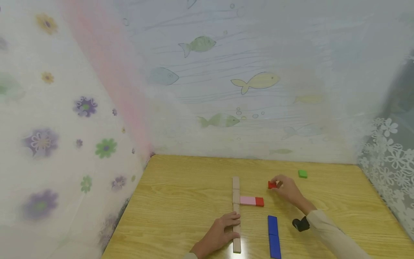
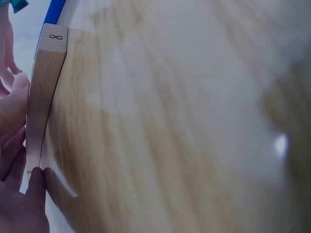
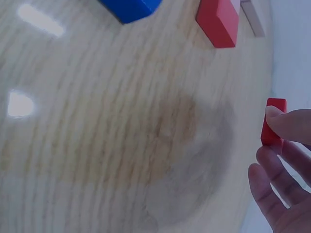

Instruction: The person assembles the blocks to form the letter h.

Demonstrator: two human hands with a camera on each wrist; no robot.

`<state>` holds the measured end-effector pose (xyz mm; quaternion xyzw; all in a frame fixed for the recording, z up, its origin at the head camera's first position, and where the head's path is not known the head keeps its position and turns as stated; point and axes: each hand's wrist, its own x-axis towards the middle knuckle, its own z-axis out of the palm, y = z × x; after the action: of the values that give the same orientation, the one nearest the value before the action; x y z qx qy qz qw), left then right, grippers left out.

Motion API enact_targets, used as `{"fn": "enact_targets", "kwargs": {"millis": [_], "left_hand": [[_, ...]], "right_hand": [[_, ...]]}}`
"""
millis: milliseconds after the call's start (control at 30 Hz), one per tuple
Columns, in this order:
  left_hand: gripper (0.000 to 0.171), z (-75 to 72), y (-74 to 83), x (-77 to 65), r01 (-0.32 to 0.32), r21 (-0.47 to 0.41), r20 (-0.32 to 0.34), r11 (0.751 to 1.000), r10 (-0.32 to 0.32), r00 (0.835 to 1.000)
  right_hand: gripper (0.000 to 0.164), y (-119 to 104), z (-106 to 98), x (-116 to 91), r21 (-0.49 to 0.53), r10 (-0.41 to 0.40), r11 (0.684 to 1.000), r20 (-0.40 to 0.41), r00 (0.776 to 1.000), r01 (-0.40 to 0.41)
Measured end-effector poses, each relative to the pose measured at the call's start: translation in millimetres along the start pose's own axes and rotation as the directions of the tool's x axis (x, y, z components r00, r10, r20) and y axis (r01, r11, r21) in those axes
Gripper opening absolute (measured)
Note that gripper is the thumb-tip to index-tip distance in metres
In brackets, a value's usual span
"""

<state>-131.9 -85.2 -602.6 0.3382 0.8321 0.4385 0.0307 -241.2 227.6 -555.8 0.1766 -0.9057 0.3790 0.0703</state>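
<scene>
Between thumb and fingers, my right hand (image 1: 289, 190) pinches a small red block (image 1: 271, 185); the right wrist view shows this red block (image 3: 275, 124) with the thumb across its face. My left hand (image 1: 223, 230) rests on the lower part of a straight row of plain wooden blocks (image 1: 236, 196), fingertips and thumb on the wood. Close up, a wooden block (image 2: 43, 87) has an 8 on its end, with the left thumb and fingers along its side. A pink block (image 1: 247, 200) juts right from the row, and a second red block (image 1: 260, 201) adjoins its end.
Two blue blocks (image 1: 274, 235) lie end to end, right of the wooden row. A green block (image 1: 302, 174) lies toward the back right of the wooden table (image 1: 174, 201). Beside the right sleeve is a black device (image 1: 301, 223). Painted walls border the table.
</scene>
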Motion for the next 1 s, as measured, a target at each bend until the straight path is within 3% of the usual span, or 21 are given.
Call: {"fn": "enact_targets", "kwargs": {"millis": [267, 1000], "left_hand": [[0.044, -0.7, 1.5, 0.5, -0.006, -0.008, 0.003, 1.0, 0.006, 1.0], [0.044, 1.4, 0.5, 0.5, 0.01, -0.026, -0.011, 1.0, -0.011, 1.0]], "right_hand": [[0.019, -5.3, 3.5, -15.0, 0.034, -0.081, 0.996, 0.011, 0.997, 0.08], [0.021, -5.3, 22.7, -41.8, 0.099, -0.098, 0.991, 0.063, 0.993, 0.091]]}}
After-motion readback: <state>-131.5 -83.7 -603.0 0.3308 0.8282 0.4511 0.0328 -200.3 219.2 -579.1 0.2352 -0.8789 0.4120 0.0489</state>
